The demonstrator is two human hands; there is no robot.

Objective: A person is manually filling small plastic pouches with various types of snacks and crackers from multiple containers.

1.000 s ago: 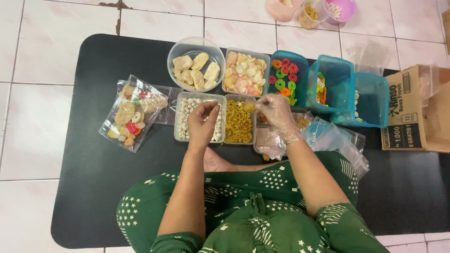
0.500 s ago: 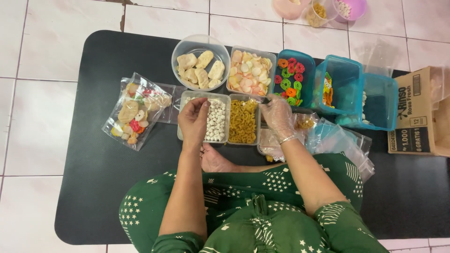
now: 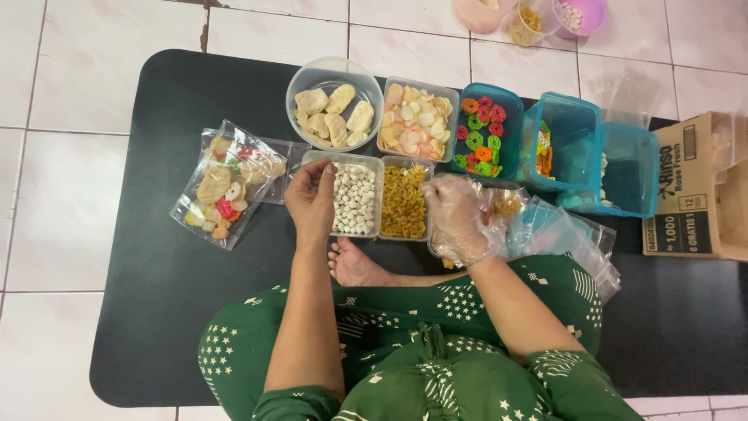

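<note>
We see 1 filled snack bag (image 3: 227, 184) lying done on the black mat (image 3: 156, 312). Our left hand (image 3: 312, 199) pinches something tiny over the white-pellet tub (image 3: 354, 199). Our gloved right hand (image 3: 456, 214) is half-curled over an open bag (image 3: 499, 206) that looks barely filled.

light: bright, even | shadows: soft | focus: sharp | glare: slight

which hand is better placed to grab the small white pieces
Left: the left hand hovers at the edge of the tub of white pieces, while the gloved right hand sits past the yellow snacks.
</note>
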